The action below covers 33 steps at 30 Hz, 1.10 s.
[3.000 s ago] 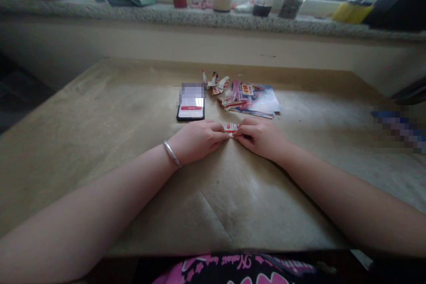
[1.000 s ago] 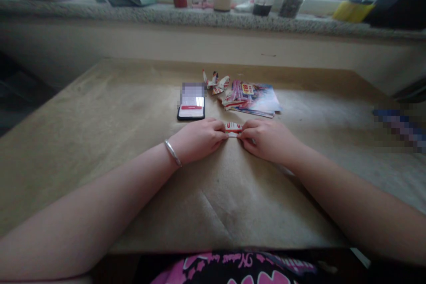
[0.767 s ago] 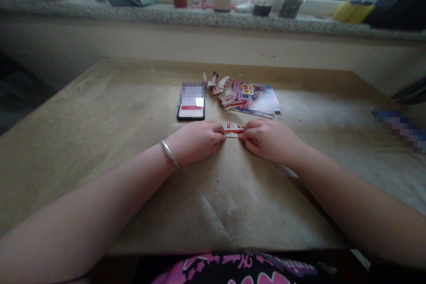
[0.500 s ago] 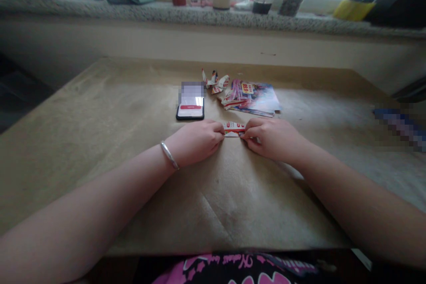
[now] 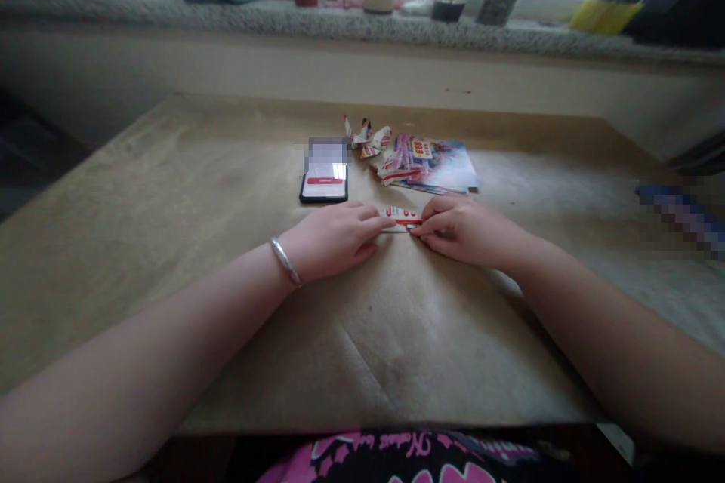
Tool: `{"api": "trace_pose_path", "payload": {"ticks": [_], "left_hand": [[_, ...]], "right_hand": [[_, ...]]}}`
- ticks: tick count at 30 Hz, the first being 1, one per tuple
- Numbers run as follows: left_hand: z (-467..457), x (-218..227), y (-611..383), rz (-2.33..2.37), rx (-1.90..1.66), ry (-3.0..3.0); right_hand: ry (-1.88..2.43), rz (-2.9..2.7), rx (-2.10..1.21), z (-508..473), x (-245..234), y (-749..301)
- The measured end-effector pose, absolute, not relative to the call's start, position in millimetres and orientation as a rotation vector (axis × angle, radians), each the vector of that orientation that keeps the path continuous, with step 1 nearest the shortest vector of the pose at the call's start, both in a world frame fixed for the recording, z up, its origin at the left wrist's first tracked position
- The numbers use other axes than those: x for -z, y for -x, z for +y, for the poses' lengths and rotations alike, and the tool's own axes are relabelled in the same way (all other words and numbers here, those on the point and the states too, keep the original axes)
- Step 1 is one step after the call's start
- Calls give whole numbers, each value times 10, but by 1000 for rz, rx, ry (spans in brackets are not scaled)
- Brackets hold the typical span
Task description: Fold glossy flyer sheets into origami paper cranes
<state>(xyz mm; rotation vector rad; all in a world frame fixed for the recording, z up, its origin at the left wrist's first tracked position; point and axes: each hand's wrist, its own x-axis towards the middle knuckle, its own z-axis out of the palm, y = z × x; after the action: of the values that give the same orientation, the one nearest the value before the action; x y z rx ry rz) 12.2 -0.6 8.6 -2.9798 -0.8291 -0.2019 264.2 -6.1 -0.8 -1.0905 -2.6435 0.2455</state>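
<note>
A small folded piece of printed paper (image 5: 399,216), white with red marks, lies on the brown paper-covered table (image 5: 170,204). My left hand (image 5: 334,238), with a silver bracelet at the wrist, pinches its left end with closed fingers. My right hand (image 5: 461,230) pinches its right end, fingers pressed together on it. Most of the paper is hidden between the fingertips.
A phone (image 5: 325,179) with a lit screen lies just beyond my left hand. Several folded paper pieces (image 5: 368,139) and a stack of printed leaflets (image 5: 433,166) lie behind. A window ledge (image 5: 340,23) at the back carries bottles and jars.
Both hands stay on the paper piece. The fingers have stretched out a little and flattened along it; the view has tilted slightly.
</note>
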Motion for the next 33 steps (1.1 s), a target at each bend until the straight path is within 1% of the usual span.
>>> {"api": "trace_pose_path", "payload": {"ticks": [5,12,18,24,33], "left_hand": [[-81,-33,-186,-763,232,2878],[-90,-63,-199,-777,234,2864],[16,-76,-117,-647,255,2955],[-59,-95,-153,-738,226,2918],[-45,-35,-119,-768,327,2955]], "right_hand": [[1071,-2680,-59,-134,-29,-2541],[1068,-2693,9,-159,-36,-2493],[989,-2583,-64,-131,2,-2507],[985,-2511,-207,-85,79,-2526],[1084,-2463,-203,-130,62,-2472]]}}
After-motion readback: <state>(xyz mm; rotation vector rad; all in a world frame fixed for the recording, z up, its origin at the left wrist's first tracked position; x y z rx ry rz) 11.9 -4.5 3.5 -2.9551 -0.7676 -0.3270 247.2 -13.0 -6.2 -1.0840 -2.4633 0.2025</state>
